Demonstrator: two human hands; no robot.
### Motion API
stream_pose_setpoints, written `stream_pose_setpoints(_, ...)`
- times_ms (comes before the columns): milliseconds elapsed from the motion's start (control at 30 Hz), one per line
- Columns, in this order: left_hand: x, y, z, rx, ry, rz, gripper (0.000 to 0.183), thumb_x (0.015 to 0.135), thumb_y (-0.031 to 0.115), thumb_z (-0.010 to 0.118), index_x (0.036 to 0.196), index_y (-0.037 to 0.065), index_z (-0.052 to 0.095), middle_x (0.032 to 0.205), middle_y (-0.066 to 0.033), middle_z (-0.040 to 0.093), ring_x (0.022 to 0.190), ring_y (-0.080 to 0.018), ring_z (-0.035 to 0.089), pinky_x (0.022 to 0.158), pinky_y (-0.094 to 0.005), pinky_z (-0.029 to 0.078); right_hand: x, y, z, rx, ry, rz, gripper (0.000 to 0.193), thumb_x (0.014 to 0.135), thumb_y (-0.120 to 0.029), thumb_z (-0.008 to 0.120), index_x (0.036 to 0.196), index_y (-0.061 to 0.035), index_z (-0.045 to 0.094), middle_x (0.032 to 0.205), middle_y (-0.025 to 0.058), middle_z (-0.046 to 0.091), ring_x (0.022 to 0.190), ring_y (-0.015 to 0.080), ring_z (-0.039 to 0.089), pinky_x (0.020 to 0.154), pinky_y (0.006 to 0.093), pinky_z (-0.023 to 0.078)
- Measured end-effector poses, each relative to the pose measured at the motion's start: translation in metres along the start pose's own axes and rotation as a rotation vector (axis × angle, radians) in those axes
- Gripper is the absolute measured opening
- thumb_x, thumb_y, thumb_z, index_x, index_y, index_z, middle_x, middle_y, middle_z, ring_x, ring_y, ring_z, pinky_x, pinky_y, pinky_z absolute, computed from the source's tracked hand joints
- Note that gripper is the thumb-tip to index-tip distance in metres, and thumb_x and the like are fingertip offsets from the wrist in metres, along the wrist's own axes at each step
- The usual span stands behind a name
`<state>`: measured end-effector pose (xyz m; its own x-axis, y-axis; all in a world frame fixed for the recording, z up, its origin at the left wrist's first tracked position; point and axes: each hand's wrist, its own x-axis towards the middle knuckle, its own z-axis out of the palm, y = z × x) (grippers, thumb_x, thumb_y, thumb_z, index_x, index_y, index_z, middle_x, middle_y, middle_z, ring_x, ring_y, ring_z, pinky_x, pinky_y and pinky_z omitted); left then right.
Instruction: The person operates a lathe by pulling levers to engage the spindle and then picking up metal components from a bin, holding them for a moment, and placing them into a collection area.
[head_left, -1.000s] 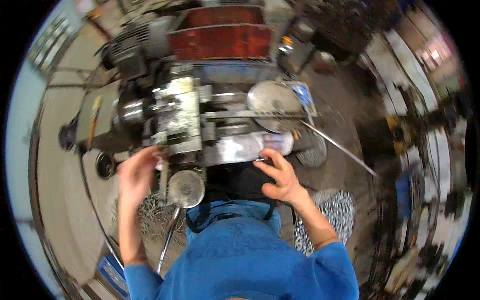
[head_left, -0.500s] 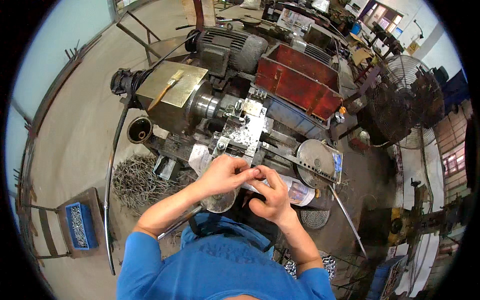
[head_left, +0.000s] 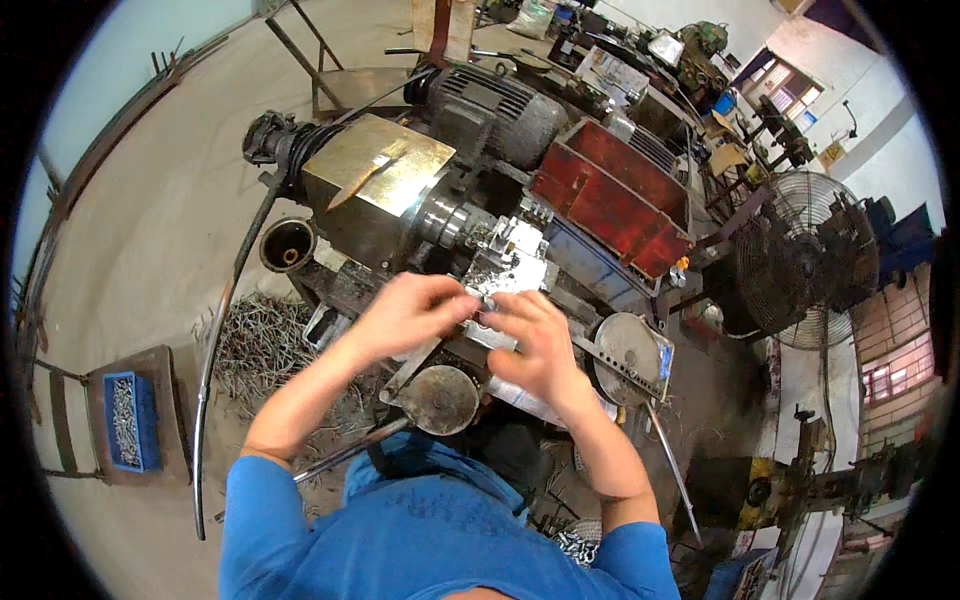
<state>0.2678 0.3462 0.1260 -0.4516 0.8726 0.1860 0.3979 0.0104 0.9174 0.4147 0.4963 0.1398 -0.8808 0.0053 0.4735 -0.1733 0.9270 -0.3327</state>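
My left hand (head_left: 410, 315) and my right hand (head_left: 537, 345) meet over the lathe's tool slide (head_left: 512, 272), fingertips almost touching. Both are closed in a pinch around something small between them. A bit of bright metal shows there, but blur and the fingers hide its shape. Just beyond my hands is the lathe's spindle chuck (head_left: 440, 220), joined to a box-shaped headstock (head_left: 350, 225). A round handwheel (head_left: 440, 400) sits below my left wrist. To the right of my right hand lies a round metal disc (head_left: 627, 345) beside a bar with a row of holes.
On the headstock lies a wooden-handled brush (head_left: 352, 188). A red metal bin (head_left: 610, 205) stands behind the slide, with a motor (head_left: 495, 112) to its left. Metal shavings (head_left: 265, 350) heap at left, near a blue crate of small parts (head_left: 130, 420). A large fan (head_left: 800, 255) stands right.
Both hands have moved forward and slightly left, from the near edge to over the tool slide, still together. The whole view has shifted a little.
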Motion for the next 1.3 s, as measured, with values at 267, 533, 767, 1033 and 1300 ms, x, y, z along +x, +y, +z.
stream_pose_setpoints(267,-0.084,-0.04,-0.142,0.435,0.457,-0.241,0.029,0.084,0.028,0.061,0.096,0.002,0.063,0.063,-0.0111,0.06,0.057,-0.0173,0.057,0.055,-0.031,0.045,0.087,0.077,0.059,-0.508,-0.227,0.045,0.024,0.051,-0.022,0.061,0.066,-0.0049,0.068,0.077,0.0081,0.063,0.086,0.0261,0.055,0.093,0.0359,0.038)
stream_pose_setpoints(533,-0.203,-0.084,-0.197,0.927,0.638,-0.656,0.031,0.083,0.03,0.059,0.097,0.003,0.064,0.071,-0.0171,0.063,0.071,-0.0325,0.063,0.065,-0.041,0.047,0.092,0.08,0.084,-0.489,-0.219,0.03,0.023,0.047,-0.02,0.06,0.059,-0.002,0.065,0.07,0.0118,0.062,0.081,0.0273,0.054,0.091,0.0332,0.038)
stream_pose_setpoints(767,-0.205,-0.092,-0.166,0.78,0.523,-0.679,0.03,0.083,0.029,0.061,0.091,0.0,0.058,0.073,-0.0207,0.06,0.075,-0.0391,0.059,0.065,-0.0438,0.045,0.096,0.084,0.091,-0.406,-0.199,0.057,0.023,0.048,-0.02,0.06,0.062,-0.0021,0.066,0.071,0.012,0.062,0.081,0.0278,0.053,0.081,0.0317,0.042)
stream_pose_setpoints(1033,-0.201,-0.134,-0.171,1.052,0.516,-0.714,0.026,0.078,0.024,0.063,0.089,0.002,0.053,0.072,-0.0215,0.06,0.073,-0.0394,0.06,0.066,-0.0489,0.047,0.097,0.083,0.084,-0.31,-0.263,0.138,0.024,0.052,-0.02,0.063,0.066,-0.0014,0.067,0.078,0.0121,0.062,0.087,0.0289,0.052,0.08,0.0348,0.045)
stream_pose_setpoints(1300,-0.217,-0.203,-0.332,1.536,0.446,-0.729,0.013,0.07,0.01,0.056,0.081,0.004,0.061,0.07,-0.0182,0.062,0.068,-0.0348,0.062,0.063,-0.0454,0.049,0.098,0.089,0.087,-0.345,-0.244,0.053,0.021,0.05,-0.021,0.063,0.059,-0.0029,0.064,0.07,0.0123,0.06,0.079,0.0292,0.052,0.076,0.0351,0.044)
